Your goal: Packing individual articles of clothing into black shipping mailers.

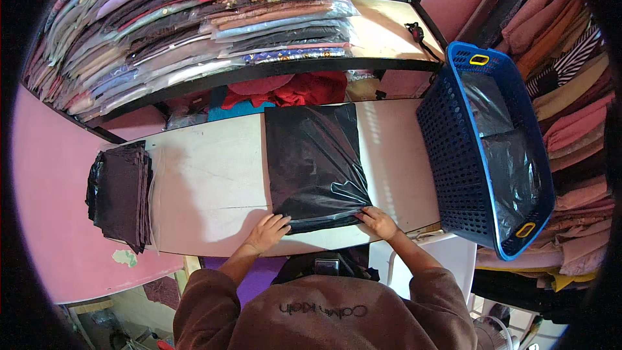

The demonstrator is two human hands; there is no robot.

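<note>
A black plastic bag [314, 162] lies flat on the white tabletop in front of me, with a folded strip along its near edge. My left hand [267, 233] is at the near left corner, its fingers closed on that edge. At the near right corner my right hand [378, 222] pinches the plastic, and shiny creases fan out from its fingertips. Whether anything is inside the bag cannot be seen.
A stack of dark folded bags [120, 188] sits at the table's left end. To the right stands a blue plastic basket [457, 162] holding black packages [512, 175]. Behind, a shelf carries piles of wrapped folded fabrics [272, 16]. Garments [570, 129] hang at the far right.
</note>
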